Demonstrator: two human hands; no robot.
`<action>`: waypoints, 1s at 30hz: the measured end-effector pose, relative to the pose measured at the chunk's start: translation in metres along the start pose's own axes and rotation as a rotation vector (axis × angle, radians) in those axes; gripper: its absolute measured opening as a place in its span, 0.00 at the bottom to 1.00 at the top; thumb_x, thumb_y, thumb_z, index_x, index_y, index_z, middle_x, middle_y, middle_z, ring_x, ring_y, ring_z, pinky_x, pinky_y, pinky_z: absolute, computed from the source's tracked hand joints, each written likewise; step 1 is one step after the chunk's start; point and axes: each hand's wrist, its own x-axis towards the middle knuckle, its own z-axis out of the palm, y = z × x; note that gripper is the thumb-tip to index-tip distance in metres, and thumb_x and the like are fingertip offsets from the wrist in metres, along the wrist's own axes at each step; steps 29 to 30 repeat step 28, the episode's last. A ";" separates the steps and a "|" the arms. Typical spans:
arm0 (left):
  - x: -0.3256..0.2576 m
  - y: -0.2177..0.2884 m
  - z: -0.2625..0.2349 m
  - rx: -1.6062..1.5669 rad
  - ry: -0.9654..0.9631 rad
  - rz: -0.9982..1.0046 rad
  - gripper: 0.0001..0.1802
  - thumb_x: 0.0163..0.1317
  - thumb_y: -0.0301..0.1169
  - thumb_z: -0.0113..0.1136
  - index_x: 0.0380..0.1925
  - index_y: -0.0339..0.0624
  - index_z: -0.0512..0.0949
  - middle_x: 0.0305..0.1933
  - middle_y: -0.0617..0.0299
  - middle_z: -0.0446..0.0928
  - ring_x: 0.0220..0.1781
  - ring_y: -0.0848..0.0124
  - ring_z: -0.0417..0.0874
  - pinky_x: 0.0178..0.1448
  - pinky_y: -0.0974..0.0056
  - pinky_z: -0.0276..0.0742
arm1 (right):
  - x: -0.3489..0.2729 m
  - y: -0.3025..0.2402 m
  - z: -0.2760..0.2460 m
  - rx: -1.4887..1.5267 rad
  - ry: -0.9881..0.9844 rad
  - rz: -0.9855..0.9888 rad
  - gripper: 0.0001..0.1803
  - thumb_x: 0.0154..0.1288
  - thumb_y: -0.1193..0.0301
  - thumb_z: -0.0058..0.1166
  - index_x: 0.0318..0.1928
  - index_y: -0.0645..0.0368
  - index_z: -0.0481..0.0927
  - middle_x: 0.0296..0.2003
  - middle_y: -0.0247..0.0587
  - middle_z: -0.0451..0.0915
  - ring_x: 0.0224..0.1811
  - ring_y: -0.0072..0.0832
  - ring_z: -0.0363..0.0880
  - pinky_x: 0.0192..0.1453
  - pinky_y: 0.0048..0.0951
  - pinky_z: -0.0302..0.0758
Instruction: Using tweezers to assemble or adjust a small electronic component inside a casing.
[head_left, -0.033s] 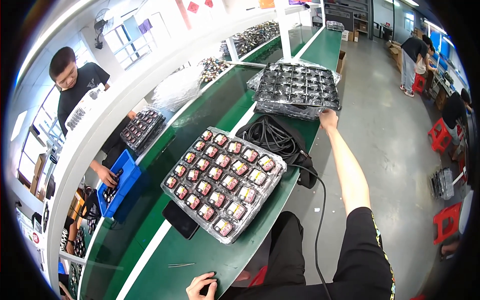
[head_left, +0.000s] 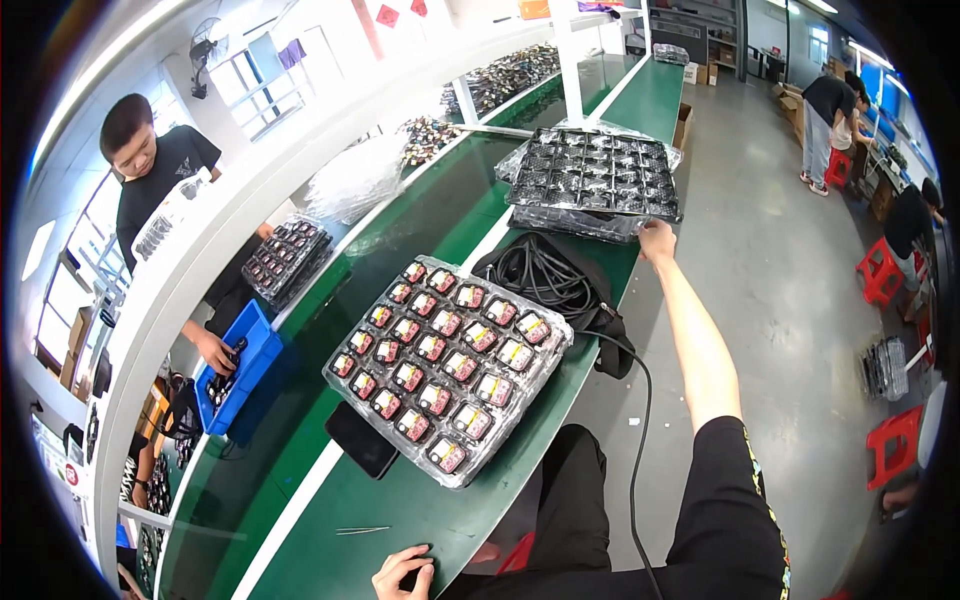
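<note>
Reaching w/ my right hand (head_left: 657,240), fingers curled on the edge of the empty black tray stack (head_left: 596,180); left hand (head_left: 403,573) spread flat on the surface (head_left: 390,520). Filled tray (head_left: 447,365) between the hands looks done; stack not yet pulled over.

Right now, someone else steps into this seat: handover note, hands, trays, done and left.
Right hand: arm stretched out, fingers on the near edge of the stack of empty black trays further along the green bench. Whether it grips is unclear.
Left hand: flat on the bench edge near the body, holding nothing.
Filled tray: in front of the seat, every pocket visible holds a small part. Black cable bundle lies between the two trays; a dark flat device sits by the filled tray's near left corner.
Done: one tray looks fully loaded. Left: the empty stack is not yet pulled over.
</note>
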 end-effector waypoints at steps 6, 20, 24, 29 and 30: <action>0.004 0.008 -0.006 0.002 -0.033 0.030 0.05 0.69 0.22 0.75 0.42 0.32 0.92 0.55 0.46 0.94 0.57 0.53 0.95 0.65 0.56 0.87 | -0.012 0.012 -0.015 0.060 -0.055 -0.039 0.19 0.74 0.68 0.66 0.58 0.68 0.91 0.34 0.43 0.92 0.32 0.30 0.93 0.31 0.35 0.91; 0.262 0.264 0.094 0.019 -0.268 1.080 0.23 0.71 0.40 0.79 0.60 0.40 0.90 0.70 0.47 0.85 0.68 0.49 0.89 0.70 0.50 0.86 | -0.056 0.050 -0.074 0.683 -0.435 0.158 0.12 0.81 0.72 0.58 0.55 0.67 0.83 0.34 0.34 0.83 0.31 0.23 0.80 0.40 0.36 0.87; 0.374 0.298 0.208 0.224 -0.146 1.166 0.29 0.84 0.50 0.61 0.72 0.43 0.84 0.79 0.42 0.79 0.82 0.46 0.77 0.85 0.43 0.71 | -0.075 0.051 -0.070 0.894 -0.457 0.281 0.14 0.78 0.72 0.58 0.60 0.60 0.78 0.34 0.33 0.81 0.29 0.23 0.78 0.40 0.36 0.81; 0.478 0.294 0.270 0.264 -0.588 0.820 0.33 0.87 0.52 0.55 0.80 0.44 0.78 0.83 0.37 0.75 0.85 0.46 0.76 0.88 0.47 0.69 | -0.099 0.044 -0.088 0.992 -0.483 0.312 0.08 0.70 0.75 0.63 0.47 0.57 0.79 0.29 0.32 0.78 0.26 0.24 0.73 0.40 0.38 0.79; 0.478 0.294 0.270 0.264 -0.588 0.820 0.33 0.87 0.52 0.55 0.80 0.44 0.78 0.83 0.37 0.75 0.85 0.46 0.76 0.88 0.47 0.69 | -0.099 0.044 -0.088 0.992 -0.483 0.312 0.08 0.70 0.75 0.63 0.47 0.57 0.79 0.29 0.32 0.78 0.26 0.24 0.73 0.40 0.38 0.79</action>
